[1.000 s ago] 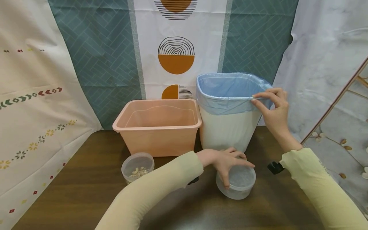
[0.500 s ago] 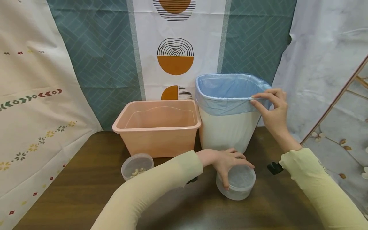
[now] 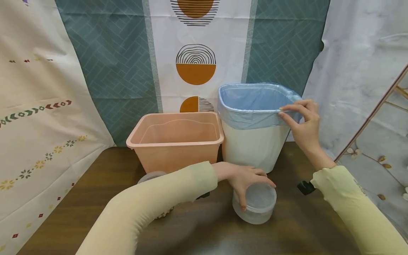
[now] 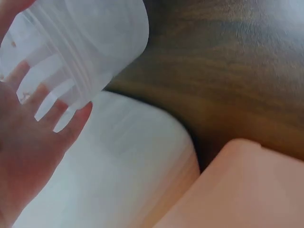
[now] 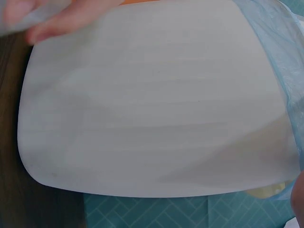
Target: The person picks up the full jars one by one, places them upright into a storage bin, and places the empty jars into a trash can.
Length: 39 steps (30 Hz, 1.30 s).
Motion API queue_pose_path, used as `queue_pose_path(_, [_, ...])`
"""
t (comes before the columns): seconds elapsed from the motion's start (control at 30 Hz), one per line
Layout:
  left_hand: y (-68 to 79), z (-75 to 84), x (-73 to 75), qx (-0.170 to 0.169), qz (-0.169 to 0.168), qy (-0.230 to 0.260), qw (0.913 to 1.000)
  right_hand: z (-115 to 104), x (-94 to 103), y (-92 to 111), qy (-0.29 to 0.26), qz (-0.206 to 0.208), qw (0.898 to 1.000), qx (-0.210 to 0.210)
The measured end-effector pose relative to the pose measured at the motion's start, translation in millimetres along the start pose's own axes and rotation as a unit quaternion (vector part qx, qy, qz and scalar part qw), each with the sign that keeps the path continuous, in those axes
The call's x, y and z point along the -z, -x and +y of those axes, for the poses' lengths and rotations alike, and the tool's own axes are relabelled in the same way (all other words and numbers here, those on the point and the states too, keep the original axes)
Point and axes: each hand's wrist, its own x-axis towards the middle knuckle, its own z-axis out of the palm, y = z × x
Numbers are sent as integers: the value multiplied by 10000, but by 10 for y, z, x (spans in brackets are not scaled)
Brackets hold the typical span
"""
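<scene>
A round translucent plastic container is in my left hand, fingers and thumb spread round its upper rim. Through its clear wall in the left wrist view, a few small bits show past my fingers. Whether it touches the table I cannot tell. My right hand pinches the near right rim of a white bin between thumb and fingers, over its blue plastic liner. The right wrist view shows mostly the bin's side, with the liner along the right.
A pink plastic tub stands against the bin's left side. Another round translucent container is mostly hidden behind my left forearm; pale bits show below the sleeve. All stand on a dark wooden table, with patterned cloths hanging behind.
My left hand and the container it holds have shifted slightly left. The left forearm now covers more of the other container. My right hand keeps its pinch on the bin's rim.
</scene>
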Motion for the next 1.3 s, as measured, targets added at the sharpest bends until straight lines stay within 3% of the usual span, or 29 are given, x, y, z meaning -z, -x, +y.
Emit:
queue_pose_path(0.2, [195, 54, 266, -96, -302, -5, 9995, 14, 30, 18, -61, 103, 9999, -3])
queue_pose_path(0.33, [371, 57, 472, 108, -386, 61, 9992, -20, 22, 0, 53, 65, 9999, 63])
queue_pose_path(0.77, [809, 91, 1011, 619, -225, 413, 9970, -37, 4, -21, 77, 24, 9999, 95])
queue_pose_path(1.3, [1107, 143, 1375, 996, -86, 163, 9949, 27, -15, -8, 86, 55, 9999, -103])
